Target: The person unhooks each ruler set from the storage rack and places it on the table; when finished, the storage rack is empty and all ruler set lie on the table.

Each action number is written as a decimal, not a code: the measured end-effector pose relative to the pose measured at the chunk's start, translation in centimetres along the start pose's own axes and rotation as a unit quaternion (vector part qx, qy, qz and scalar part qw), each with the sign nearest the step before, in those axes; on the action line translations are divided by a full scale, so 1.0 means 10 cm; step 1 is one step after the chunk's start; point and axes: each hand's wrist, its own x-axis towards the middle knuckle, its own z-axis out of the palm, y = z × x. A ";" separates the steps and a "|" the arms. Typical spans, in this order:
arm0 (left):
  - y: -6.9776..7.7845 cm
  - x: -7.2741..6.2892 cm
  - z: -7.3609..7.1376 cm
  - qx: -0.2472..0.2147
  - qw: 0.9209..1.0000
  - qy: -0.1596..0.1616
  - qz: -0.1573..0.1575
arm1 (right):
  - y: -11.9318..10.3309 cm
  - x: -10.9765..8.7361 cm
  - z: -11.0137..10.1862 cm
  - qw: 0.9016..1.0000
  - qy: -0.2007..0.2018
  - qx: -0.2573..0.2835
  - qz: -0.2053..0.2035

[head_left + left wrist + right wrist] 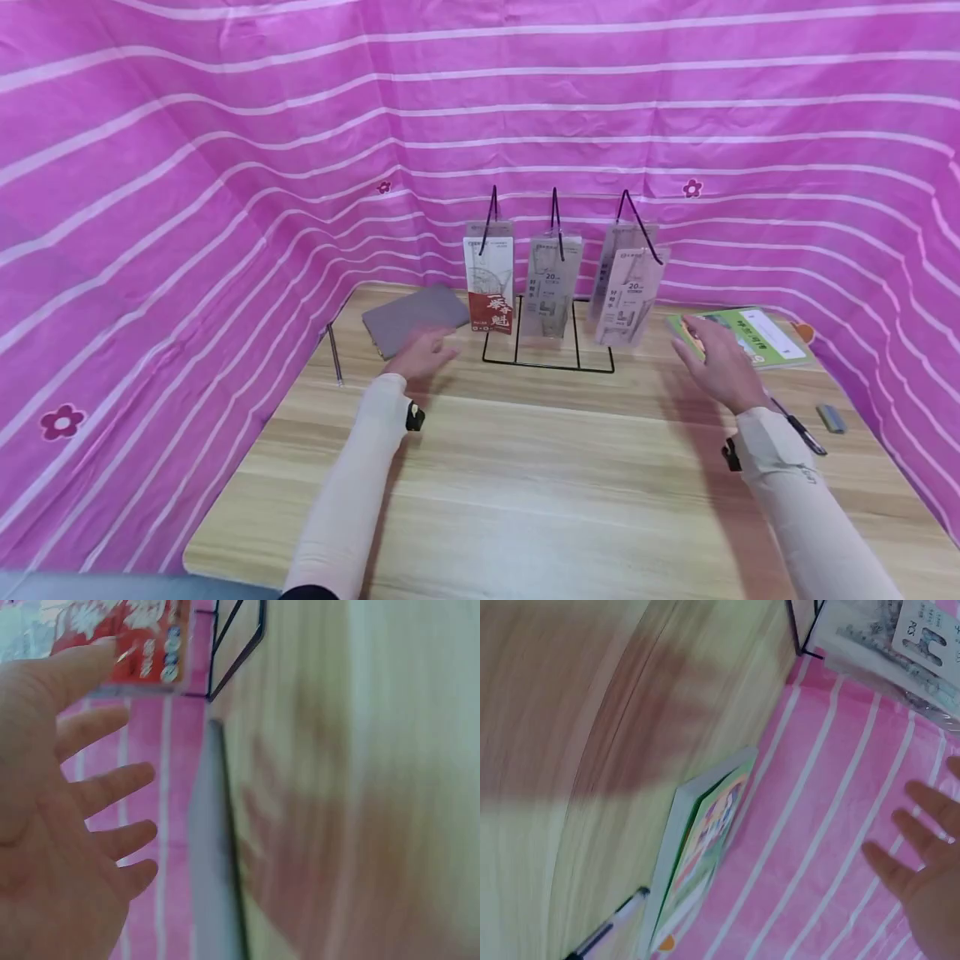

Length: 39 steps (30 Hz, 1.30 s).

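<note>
My left hand (422, 356) hovers by the front right edge of a grey notebook (411, 313), its fingers spread and holding nothing. In the left wrist view the palm (45, 817) faces a red and white package (150, 652), with the thumb overlapping it. My right hand (722, 367) hangs over the near side of a green booklet (772, 342), fingers apart and nothing in them. Between the hands stands a black wire rack (546, 367). From its hooks hang the red-and-white package (491, 283), a grey package (553, 292) and, at the right, clear packages (633, 292).
A pencil (334, 354) lies near the left table edge. Beside my right wrist are a black pen (802, 429) and a small grey-blue eraser-like block (831, 418). A pink striped cloth (525, 83) surrounds the wooden table (510, 500) at the back and sides.
</note>
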 end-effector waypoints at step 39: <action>-0.05 0.47 0.78 -0.011 0.994 0.060 -0.088 | -0.48 0.43 0.10 0.940 0.124 0.315 -0.033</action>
